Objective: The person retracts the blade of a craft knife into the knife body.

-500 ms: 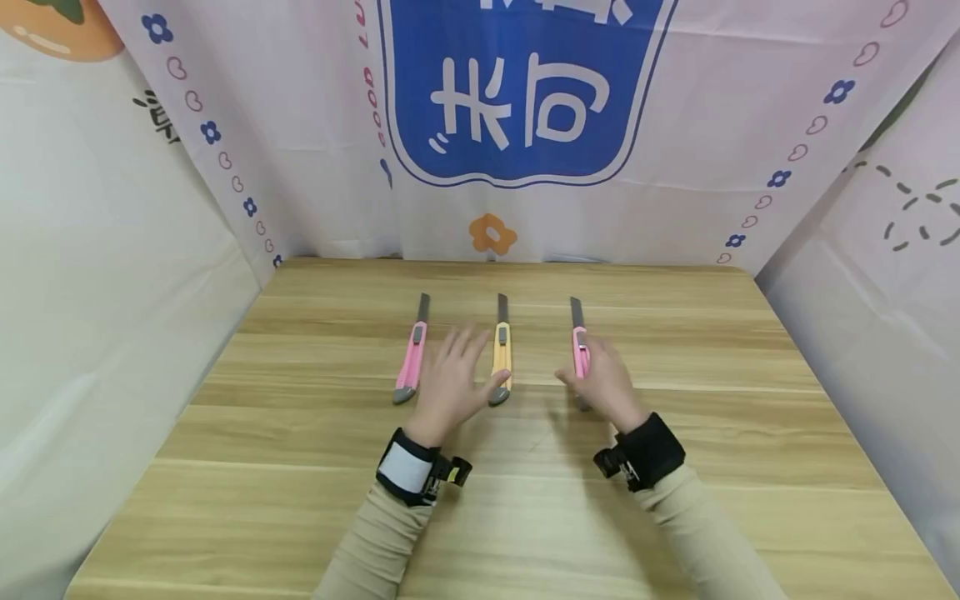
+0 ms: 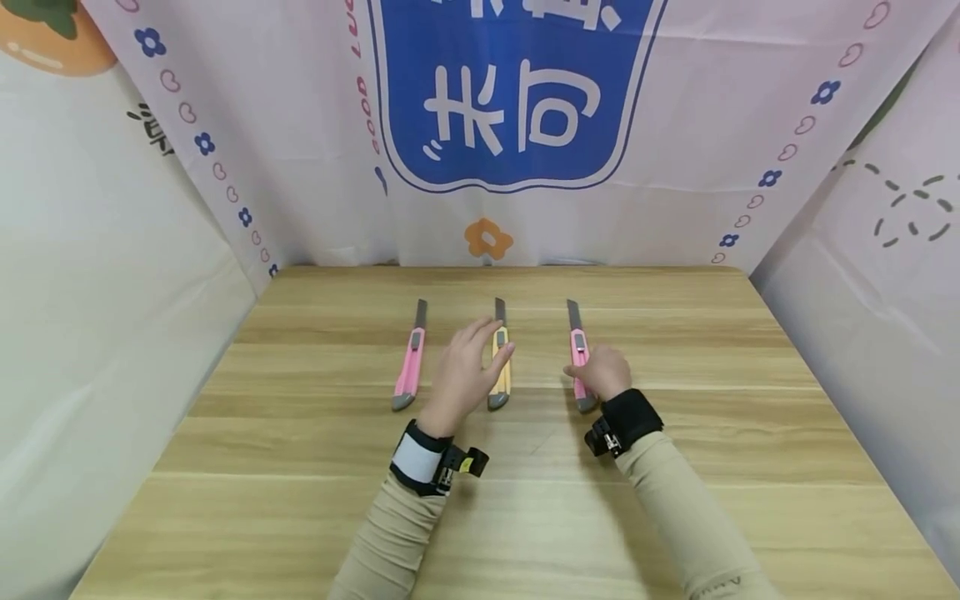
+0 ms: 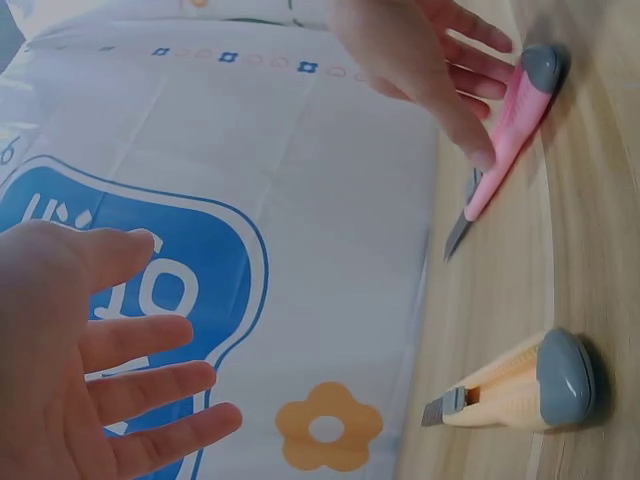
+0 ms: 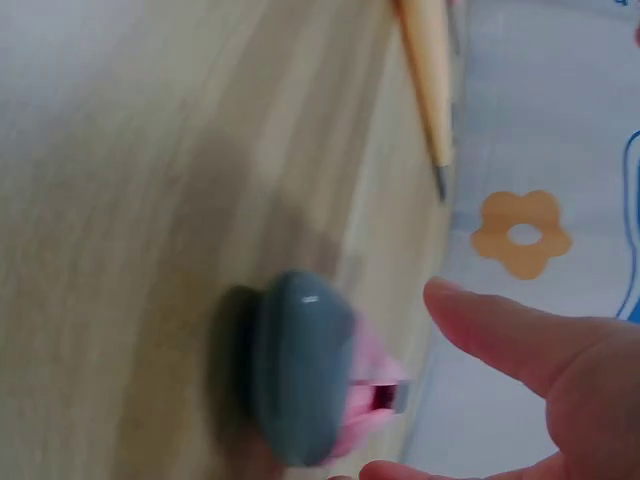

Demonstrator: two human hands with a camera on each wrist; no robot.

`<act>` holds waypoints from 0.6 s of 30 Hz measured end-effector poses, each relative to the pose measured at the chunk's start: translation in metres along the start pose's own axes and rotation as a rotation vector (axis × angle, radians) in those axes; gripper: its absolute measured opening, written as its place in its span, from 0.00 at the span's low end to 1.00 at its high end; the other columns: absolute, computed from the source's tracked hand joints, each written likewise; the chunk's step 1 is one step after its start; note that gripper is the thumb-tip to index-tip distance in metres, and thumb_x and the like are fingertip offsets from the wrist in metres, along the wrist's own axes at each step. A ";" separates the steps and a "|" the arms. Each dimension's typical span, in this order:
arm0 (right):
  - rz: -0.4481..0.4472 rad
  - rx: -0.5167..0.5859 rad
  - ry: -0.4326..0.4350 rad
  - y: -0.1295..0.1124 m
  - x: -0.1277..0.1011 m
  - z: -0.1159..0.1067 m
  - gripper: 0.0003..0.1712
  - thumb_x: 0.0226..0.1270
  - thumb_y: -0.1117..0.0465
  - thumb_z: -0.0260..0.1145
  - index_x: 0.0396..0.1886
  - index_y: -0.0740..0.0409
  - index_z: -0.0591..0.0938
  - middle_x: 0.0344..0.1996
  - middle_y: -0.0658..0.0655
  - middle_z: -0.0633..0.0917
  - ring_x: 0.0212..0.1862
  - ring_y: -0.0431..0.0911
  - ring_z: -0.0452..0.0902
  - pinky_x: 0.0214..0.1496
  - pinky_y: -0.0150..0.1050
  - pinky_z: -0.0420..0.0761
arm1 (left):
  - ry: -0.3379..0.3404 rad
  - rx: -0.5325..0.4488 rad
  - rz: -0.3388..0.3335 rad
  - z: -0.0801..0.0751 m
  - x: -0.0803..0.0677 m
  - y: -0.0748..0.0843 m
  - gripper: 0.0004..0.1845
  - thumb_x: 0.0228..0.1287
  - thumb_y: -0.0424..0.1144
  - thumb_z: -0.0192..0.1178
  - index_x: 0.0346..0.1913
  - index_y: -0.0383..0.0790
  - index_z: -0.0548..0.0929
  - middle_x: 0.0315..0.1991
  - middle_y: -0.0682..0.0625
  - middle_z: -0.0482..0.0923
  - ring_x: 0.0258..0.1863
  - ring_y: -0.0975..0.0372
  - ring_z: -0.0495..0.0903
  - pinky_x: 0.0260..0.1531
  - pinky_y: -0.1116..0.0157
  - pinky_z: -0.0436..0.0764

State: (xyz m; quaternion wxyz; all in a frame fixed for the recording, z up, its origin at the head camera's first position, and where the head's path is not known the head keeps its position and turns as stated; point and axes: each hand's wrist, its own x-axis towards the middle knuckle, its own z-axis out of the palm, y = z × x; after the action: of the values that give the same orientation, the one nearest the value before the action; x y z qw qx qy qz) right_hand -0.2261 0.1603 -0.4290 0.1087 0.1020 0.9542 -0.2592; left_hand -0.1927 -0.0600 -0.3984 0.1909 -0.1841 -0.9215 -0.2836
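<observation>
Three utility knives lie in a row on the table, blades out and pointing to the far edge. On the right is a pink knife (image 2: 579,355) with a grey end cap (image 4: 300,370). My right hand (image 2: 606,372) is right at its handle, thumb reaching across it in the head view; the right wrist view shows thumb and fingers spread apart. A yellow knife (image 2: 505,383) lies in the middle. My left hand (image 2: 462,375) hovers beside it, fingers extended, the thumb overlapping its handle. The other pink knife (image 2: 409,367) lies to the left of that hand.
The wooden table (image 2: 300,467) has a far edge against a hanging white cloth (image 2: 322,192) with a blue sign print. More white cloth hangs along the left and right sides. Each wrist wears a black strap (image 2: 632,414) with a small camera.
My right hand has come lower over the right pink knife, its fingers drawn in somewhat. The left hand has moved a little right, over the yellow knife. The head view has shifted slightly.
</observation>
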 end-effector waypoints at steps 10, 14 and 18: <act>0.067 -0.005 -0.065 0.001 0.015 0.007 0.22 0.60 0.49 0.69 0.17 0.55 0.71 0.14 0.49 0.71 0.15 0.38 0.66 0.15 0.28 0.65 | 0.031 -0.039 -0.011 0.006 0.003 -0.007 0.21 0.69 0.48 0.56 0.58 0.40 0.80 0.58 0.42 0.80 0.58 0.50 0.77 0.59 0.52 0.80; 0.069 -0.007 -0.048 0.002 0.018 0.011 0.22 0.59 0.49 0.69 0.17 0.55 0.70 0.15 0.49 0.71 0.16 0.39 0.67 0.15 0.28 0.65 | 0.037 -0.052 -0.015 0.010 0.003 -0.009 0.19 0.69 0.47 0.56 0.56 0.39 0.81 0.56 0.42 0.81 0.58 0.50 0.78 0.59 0.52 0.80; 0.065 -0.014 -0.038 0.003 0.018 0.012 0.21 0.60 0.49 0.68 0.17 0.56 0.71 0.14 0.49 0.71 0.15 0.39 0.66 0.15 0.28 0.64 | 0.036 -0.070 -0.013 0.014 0.002 -0.012 0.19 0.69 0.47 0.56 0.55 0.38 0.81 0.55 0.41 0.82 0.57 0.49 0.78 0.59 0.52 0.80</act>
State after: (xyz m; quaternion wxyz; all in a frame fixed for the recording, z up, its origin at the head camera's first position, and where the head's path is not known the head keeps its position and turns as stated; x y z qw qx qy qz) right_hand -0.2405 0.1593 -0.4454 0.1362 0.1273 0.9499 -0.2508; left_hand -0.2029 -0.0601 -0.4136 0.1991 -0.1795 -0.9086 -0.3203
